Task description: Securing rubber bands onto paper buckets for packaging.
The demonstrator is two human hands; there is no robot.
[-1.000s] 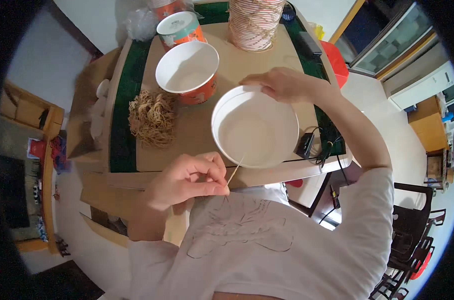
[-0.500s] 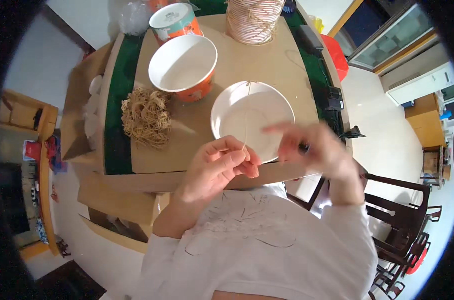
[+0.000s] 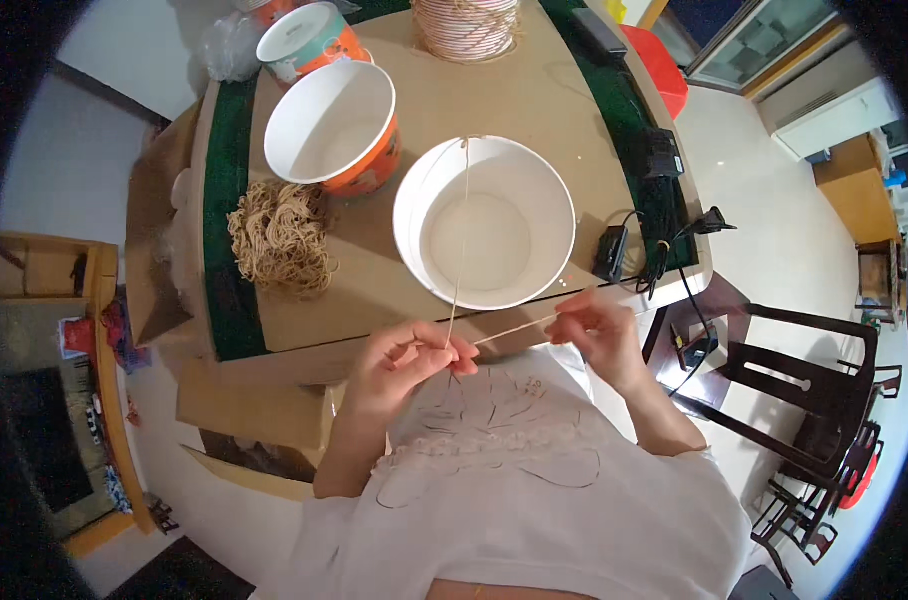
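- Left hand (image 3: 409, 358), lower centre of the frame: thumb and fingers pinched on a thin twine strand (image 3: 515, 329).
- Right hand (image 3: 606, 342), just right of it: fingertips closed on the strand, which runs straight between both hands.
- White paper bucket (image 3: 548, 225), centre, mouth up on the surface (image 3: 534, 95); the strand crosses its mouth to the rim's top edge.
- Tangled twine bundle (image 3: 279, 240), left of centre, beside an orange-sided paper bucket (image 3: 370, 165).
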